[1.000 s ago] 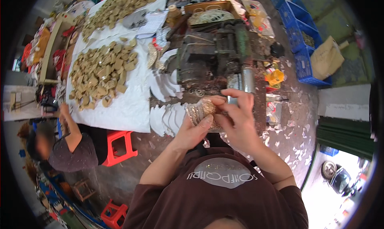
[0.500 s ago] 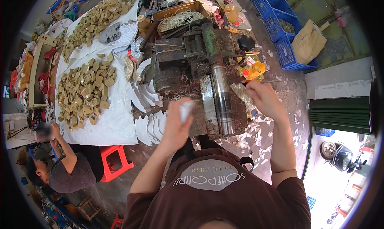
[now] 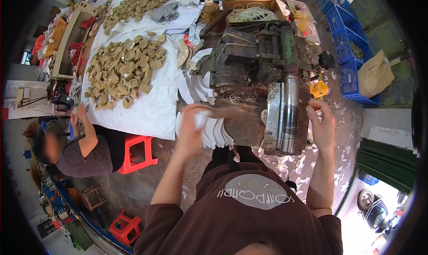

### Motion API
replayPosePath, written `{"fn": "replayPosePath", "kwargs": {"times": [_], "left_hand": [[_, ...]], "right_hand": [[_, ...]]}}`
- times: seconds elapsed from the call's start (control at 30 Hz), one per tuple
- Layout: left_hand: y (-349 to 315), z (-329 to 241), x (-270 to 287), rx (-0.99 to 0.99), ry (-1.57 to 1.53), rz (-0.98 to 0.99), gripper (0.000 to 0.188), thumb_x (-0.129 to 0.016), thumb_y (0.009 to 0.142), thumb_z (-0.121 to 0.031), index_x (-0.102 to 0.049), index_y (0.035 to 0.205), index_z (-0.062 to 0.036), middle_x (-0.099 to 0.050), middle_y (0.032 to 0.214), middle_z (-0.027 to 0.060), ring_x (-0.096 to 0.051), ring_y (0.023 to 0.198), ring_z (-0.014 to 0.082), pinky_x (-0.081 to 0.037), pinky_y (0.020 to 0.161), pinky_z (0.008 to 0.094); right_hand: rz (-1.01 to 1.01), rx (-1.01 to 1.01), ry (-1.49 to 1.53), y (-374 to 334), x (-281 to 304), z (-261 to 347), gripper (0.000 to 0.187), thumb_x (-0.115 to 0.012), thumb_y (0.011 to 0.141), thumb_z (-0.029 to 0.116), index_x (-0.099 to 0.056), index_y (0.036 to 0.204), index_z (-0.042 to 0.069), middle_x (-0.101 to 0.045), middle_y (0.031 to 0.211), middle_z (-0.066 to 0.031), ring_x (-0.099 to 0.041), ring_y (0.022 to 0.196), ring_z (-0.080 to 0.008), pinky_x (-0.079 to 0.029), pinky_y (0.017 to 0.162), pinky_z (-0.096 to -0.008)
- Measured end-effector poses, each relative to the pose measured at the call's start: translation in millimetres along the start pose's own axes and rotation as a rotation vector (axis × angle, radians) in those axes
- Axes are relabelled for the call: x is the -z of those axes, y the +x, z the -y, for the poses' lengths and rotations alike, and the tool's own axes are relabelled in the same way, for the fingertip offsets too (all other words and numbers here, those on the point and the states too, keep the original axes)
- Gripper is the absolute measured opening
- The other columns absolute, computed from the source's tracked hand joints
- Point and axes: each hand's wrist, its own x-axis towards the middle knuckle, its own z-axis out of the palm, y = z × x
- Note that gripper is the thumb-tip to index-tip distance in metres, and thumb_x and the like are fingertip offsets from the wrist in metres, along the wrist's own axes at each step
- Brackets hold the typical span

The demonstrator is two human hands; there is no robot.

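Over the left part of the bench my left hand [image 3: 189,132] is closed around a white piece [image 3: 202,120], smeared by motion, its exact shape unclear. Just below and beside it, several curved white strips [image 3: 215,132] lie fanned out at the bench edge. To the right of the machine's shiny steel roller [image 3: 291,114], my right hand [image 3: 324,125] is raised, fingers bent and thumb apart, with nothing visible in it. A small pale piece [image 3: 264,117] pokes out at the left side of the metal plate [image 3: 273,119] beside the roller.
Further curved strips [image 3: 192,88] lie left of the machine [image 3: 243,54]. Tan blocks [image 3: 127,68] are heaped on a white-covered table [image 3: 154,117]. A co-worker [image 3: 84,152] sits at left near a red stool [image 3: 137,152]. Blue crates [image 3: 350,32] stand at right; scraps litter the floor.
The view has shifted left, so the scene sits further right. The glittery strip my right hand held beside the roller is gone from its fingers. My left hand still holds the white piece.
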Motion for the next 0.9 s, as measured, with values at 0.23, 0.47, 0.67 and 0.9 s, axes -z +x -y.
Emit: {"fn": "replayPosePath", "kwargs": {"times": [0.23,0.47,0.67,0.9], "left_hand": [[-73,96,31,0.074,0.596,0.204,0.049,-0.056,0.062,0.01,-0.054,0.111,-0.0004,-0.051,0.122,0.0113,-0.05,0.1,0.0329,-0.039,0.09,0.0428],[-46,66,19,0.222,0.274,0.31,0.041,-0.059,0.072,0.005,-0.055,0.111,-0.0022,-0.051,0.118,0.0163,-0.051,0.108,0.0354,-0.042,0.091,0.0448],[21,-58,-14,0.188,-1.186,0.287,0.038,-0.054,0.091,-0.011,-0.047,0.127,-0.0014,-0.048,0.126,0.0057,-0.047,0.116,0.0158,-0.038,0.099,0.0322],[27,-125,-56,0.178,-1.614,0.273,0.037,-0.053,0.096,-0.017,-0.043,0.129,-0.0032,-0.049,0.124,0.0076,-0.046,0.117,0.0164,-0.038,0.099,0.032]], "right_hand": [[-0.037,-0.056,0.049,-4,-4,-4,0.02,-0.062,0.09,0.014,-0.061,0.103,-0.001,-0.062,0.09,-0.0063,-0.056,0.086,-0.0145,-0.044,0.082,-0.0286],[-0.008,0.082,0.066,-9,-6,32,0.014,-0.062,0.089,0.007,-0.061,0.1,-0.001,-0.061,0.086,-0.007,-0.056,0.081,-0.0155,-0.045,0.077,-0.0294],[0.215,0.46,-0.121,-28,-52,87,0.031,-0.073,0.073,0.01,-0.063,0.101,0.009,-0.055,0.116,-0.006,-0.046,0.104,-0.0275,-0.035,0.086,-0.0398],[-0.131,0.464,-0.025,-30,-68,71,0.02,-0.073,0.071,0.004,-0.061,0.087,0.006,-0.051,0.119,-0.0102,-0.043,0.107,-0.0323,-0.035,0.085,-0.0423]]}}
